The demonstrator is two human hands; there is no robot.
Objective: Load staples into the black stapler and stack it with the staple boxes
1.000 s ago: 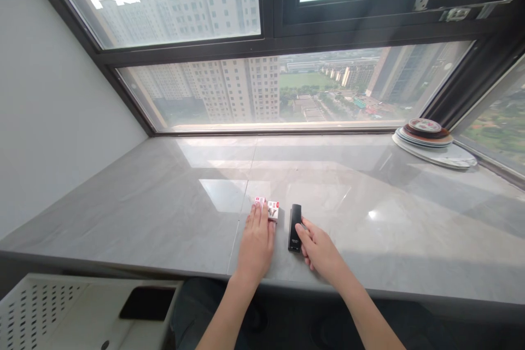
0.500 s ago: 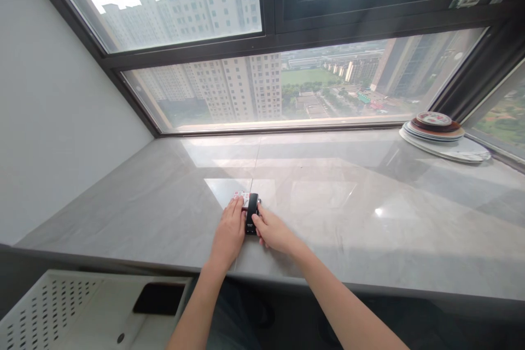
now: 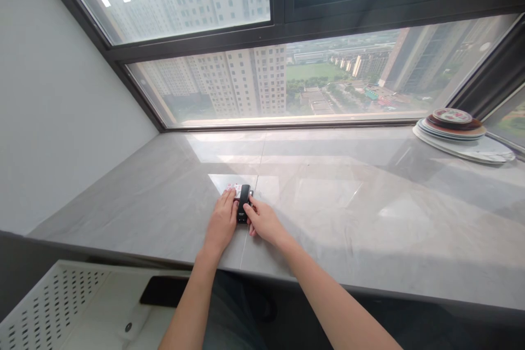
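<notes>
A black, oblong device with small white lettering, in shape like a hole punch, rests on the grey stone sill. A small card printed in red and white reaches out from its left side, partly hidden by fingers. My left hand lies over that card, fingers together and pressing it, with the thumb close against the device. From the right, my right hand grips the device, thumb on its upper side and the other fingers curled around its right edge. Silvery metal shows near its far right end.
The grey sill runs along a dark-framed window. A stack of plates and flat discs stands at the far right. Below the sill's front edge, at lower left, is a white perforated unit with a dark flat object on it.
The view has shifted, so the hands and device appear slightly further left and higher. Both hands keep the same hold on the device and the card.
</notes>
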